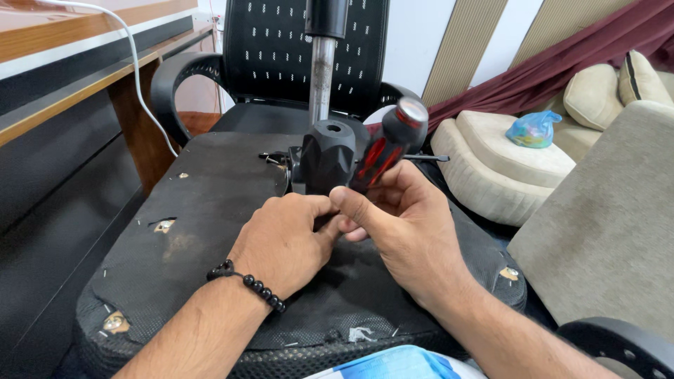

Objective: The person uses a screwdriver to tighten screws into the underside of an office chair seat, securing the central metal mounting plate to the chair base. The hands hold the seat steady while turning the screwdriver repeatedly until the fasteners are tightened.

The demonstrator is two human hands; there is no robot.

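An upturned office chair seat (pixel 203 210), its black underside fabric torn in places, lies in front of me. A black tension knob (pixel 328 156) and a metal gas cylinder (pixel 322 77) stick up from its mechanism. My right hand (pixel 397 224) grips a screwdriver with a red and black handle (pixel 386 144), tilted up to the right, its tip hidden behind my fingers. My left hand (pixel 284 242), a black bead bracelet on the wrist, rests on the seat with fingers curled at the base of the knob, touching my right thumb.
Another black mesh office chair (pixel 281 49) stands just behind the seat. A wooden desk (pixel 63 77) with a white cable runs along the left. Beige cushions (pixel 519 165), a blue plastic bag (pixel 533 130) and a grey sofa arm (pixel 611 217) fill the right.
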